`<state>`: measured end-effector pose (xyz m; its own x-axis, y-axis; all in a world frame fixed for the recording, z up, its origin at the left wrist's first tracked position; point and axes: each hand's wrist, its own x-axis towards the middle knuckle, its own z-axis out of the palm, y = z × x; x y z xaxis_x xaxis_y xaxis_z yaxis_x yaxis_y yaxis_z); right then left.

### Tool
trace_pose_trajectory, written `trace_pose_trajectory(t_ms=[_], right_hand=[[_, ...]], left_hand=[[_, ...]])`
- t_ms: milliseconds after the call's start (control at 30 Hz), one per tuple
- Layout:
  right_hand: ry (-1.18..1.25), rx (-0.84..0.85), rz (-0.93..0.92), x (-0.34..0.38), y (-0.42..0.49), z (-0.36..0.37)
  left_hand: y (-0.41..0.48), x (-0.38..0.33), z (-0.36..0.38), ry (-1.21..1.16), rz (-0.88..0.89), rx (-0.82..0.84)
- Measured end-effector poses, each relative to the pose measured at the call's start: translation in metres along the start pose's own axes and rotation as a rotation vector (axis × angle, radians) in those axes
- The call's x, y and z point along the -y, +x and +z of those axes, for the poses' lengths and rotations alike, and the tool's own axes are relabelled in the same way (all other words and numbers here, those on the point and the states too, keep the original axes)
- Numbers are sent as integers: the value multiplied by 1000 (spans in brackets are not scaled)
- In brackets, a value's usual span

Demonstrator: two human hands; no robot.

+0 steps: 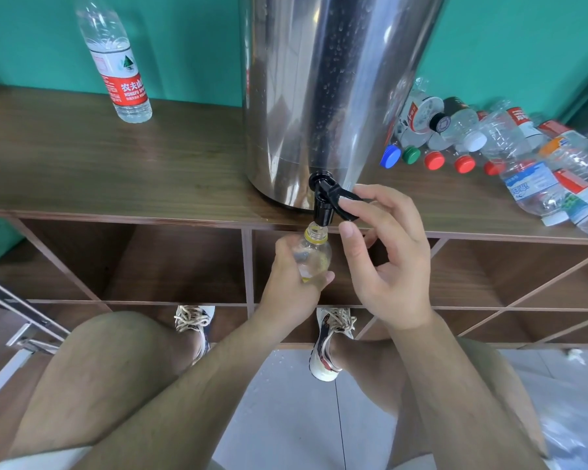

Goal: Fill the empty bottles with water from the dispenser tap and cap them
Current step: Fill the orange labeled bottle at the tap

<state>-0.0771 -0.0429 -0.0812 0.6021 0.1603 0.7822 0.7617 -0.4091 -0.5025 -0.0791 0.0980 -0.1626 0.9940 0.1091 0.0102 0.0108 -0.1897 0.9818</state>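
— Bottle (314, 254) first: where does it sit?
— Upright under the black tap (321, 201), uncapped mouth just below the spout, yellow ring at its neck. Left hand (291, 279) wraps its body, fingers curled round it.
— And the right hand (391, 259)?
— Forefinger above and thumb below the tap's lever (347, 200), pinching it; the other fingers spread loosely.
— Around that?
— Tap juts from a wet steel dispenser (319, 96) standing on a wooden shelf top (133, 164). One red-labelled bottle (119, 66) stands well to the left; a heap of empty bottles (510, 154) lies to the right, coloured caps (434, 160) facing out.
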Motion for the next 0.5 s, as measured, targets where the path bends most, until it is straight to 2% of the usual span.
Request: trace_pose_trajectory(t_ms=[500], right_hand=[[41,6,48,-4,0,-4]], left_hand=[[-2,2,3,14,-8,-16]])
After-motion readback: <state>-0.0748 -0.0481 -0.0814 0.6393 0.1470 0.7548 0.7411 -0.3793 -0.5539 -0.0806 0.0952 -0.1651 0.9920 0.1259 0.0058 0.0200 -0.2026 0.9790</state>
